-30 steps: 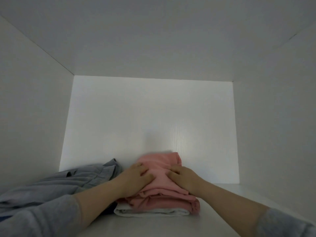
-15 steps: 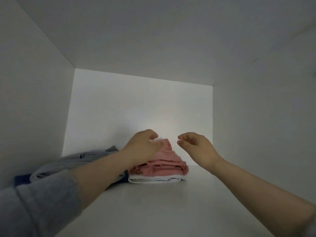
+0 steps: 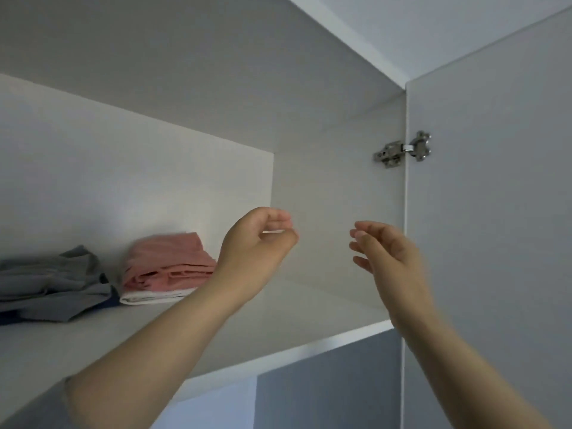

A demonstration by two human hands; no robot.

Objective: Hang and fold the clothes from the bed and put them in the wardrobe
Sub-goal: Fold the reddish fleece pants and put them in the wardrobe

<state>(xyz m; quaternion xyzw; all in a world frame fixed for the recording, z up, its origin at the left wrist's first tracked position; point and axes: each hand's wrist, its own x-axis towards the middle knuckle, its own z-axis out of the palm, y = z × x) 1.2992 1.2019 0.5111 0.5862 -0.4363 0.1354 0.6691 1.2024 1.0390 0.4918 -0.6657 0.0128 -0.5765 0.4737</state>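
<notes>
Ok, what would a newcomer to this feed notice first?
The bare left hand and right hand, both loosely curled and holding nothing, are raised mid-frame before the white wardrobe shelf. At the shelf's left, a folded pink garment lies on a folded white garment, beside rumpled grey clothes. A shiny metal hinge glints upper right.

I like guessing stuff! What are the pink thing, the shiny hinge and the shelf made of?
Pink garment: soft matte cloth, since it folds in limp layers; perhaps cotton. Hinge: bright silvery metal, it glints. Shelf: smooth white coated board by its flat face and straight edge; the core is hidden.
</notes>
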